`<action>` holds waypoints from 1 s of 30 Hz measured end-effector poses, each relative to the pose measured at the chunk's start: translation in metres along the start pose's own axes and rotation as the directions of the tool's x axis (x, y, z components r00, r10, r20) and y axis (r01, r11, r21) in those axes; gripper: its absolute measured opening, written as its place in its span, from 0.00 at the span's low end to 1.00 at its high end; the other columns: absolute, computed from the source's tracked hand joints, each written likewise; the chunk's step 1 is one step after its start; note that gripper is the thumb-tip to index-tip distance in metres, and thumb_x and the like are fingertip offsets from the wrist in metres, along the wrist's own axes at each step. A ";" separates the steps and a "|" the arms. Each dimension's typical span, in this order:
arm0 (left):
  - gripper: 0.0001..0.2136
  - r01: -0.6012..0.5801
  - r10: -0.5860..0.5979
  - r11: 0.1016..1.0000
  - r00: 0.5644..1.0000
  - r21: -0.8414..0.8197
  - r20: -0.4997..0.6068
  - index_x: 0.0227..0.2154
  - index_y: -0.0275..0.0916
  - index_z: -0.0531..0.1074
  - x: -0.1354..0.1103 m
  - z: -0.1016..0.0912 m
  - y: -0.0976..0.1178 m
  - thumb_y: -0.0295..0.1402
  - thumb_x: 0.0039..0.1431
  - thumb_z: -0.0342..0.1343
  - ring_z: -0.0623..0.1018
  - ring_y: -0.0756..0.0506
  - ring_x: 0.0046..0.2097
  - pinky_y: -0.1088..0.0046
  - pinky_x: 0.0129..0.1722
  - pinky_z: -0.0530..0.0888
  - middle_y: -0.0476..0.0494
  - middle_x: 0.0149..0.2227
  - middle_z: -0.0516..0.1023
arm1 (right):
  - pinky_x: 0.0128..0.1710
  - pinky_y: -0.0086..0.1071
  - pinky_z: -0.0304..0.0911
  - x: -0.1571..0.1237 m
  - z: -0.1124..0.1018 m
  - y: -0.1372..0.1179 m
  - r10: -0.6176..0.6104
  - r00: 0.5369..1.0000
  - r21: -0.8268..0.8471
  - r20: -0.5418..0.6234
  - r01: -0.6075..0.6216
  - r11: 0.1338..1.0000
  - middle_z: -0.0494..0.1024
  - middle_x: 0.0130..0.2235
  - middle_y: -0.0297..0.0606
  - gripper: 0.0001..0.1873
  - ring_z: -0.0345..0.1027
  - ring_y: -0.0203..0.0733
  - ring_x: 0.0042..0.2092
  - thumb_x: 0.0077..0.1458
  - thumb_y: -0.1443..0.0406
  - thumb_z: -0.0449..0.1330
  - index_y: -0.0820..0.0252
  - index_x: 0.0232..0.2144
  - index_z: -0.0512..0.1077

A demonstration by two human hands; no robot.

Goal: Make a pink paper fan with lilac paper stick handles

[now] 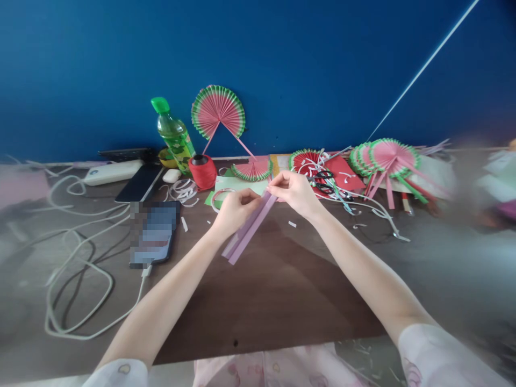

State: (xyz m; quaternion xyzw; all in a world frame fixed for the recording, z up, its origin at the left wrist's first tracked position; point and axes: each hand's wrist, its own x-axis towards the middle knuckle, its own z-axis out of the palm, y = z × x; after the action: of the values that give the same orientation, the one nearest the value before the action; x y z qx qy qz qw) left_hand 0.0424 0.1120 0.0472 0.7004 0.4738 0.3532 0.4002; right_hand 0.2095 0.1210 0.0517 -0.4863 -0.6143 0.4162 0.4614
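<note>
Over the middle of the worktop (282,301), close in front of you, both hands meet on a pink paper strip (246,234) that is folded into narrow pleats. Your left hand (236,209) is closed around its upper part, thumb and fingers pinching the folds from the side. Your right hand (294,191) pinches the very top end with its fingertips, just beside the left and nearly touching it.

The strip's long axis runs on a slant: its top end lies away from you and to the right, between the two hands, and its free end points toward you and to the left. That lower end sticks out past your left wrist, and neither hand holds it. Whether it rests on the worktop or hangs just above it, you cannot tell from this view. The left hand is nearer the free length, and the right hand has only the tip.

Beyond your hands a small paper fan (252,170) lies flat, with a red spool (202,172) just left of it and a green bottle (174,134) behind. A larger open fan (218,111) leans on the blue wall. Scissors (322,181) lie near your right hand among white paper trimmings, and more fans (389,156) lie further right. To your left are a phone (155,234) and a looping white cable (80,279).
</note>
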 end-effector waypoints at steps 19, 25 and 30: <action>0.07 -0.007 0.007 0.997 1.000 -0.079 0.003 0.24 0.36 0.69 0.002 0.000 -0.005 0.35 0.51 0.53 0.70 0.52 0.28 0.77 0.29 0.66 0.51 0.25 0.73 | 0.26 0.30 0.64 -0.002 -0.001 -0.002 0.008 1.000 0.116 0.026 -0.011 0.993 0.71 0.28 0.31 0.15 0.65 0.33 0.27 0.46 0.58 0.60 0.56 0.36 0.62; 0.06 -0.021 0.021 1.000 1.000 -0.010 0.014 0.24 0.37 0.69 0.002 -0.003 -0.004 0.33 0.51 0.52 0.70 0.52 0.27 0.77 0.29 0.66 0.51 0.24 0.73 | 0.28 0.30 0.60 0.000 -0.001 0.001 0.020 0.988 -0.016 0.155 -0.018 1.000 0.69 0.26 0.31 0.11 0.63 0.33 0.27 0.47 0.58 0.60 0.59 0.31 0.68; 0.09 -0.064 0.061 0.994 0.997 0.084 0.039 0.25 0.37 0.70 0.002 -0.006 -0.004 0.37 0.53 0.52 0.72 0.50 0.30 0.76 0.31 0.67 0.50 0.27 0.75 | 0.29 0.30 0.55 0.001 -0.003 0.005 -0.034 0.979 -0.156 0.201 0.067 0.986 0.66 0.23 0.31 0.09 0.60 0.33 0.27 0.47 0.62 0.60 0.63 0.23 0.70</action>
State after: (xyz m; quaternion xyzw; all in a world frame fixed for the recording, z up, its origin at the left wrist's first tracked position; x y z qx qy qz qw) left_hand 0.0366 0.1159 0.0461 0.7375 0.4590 0.3322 0.3675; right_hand 0.2135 0.1232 0.0481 -0.4625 -0.7011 0.3995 0.3675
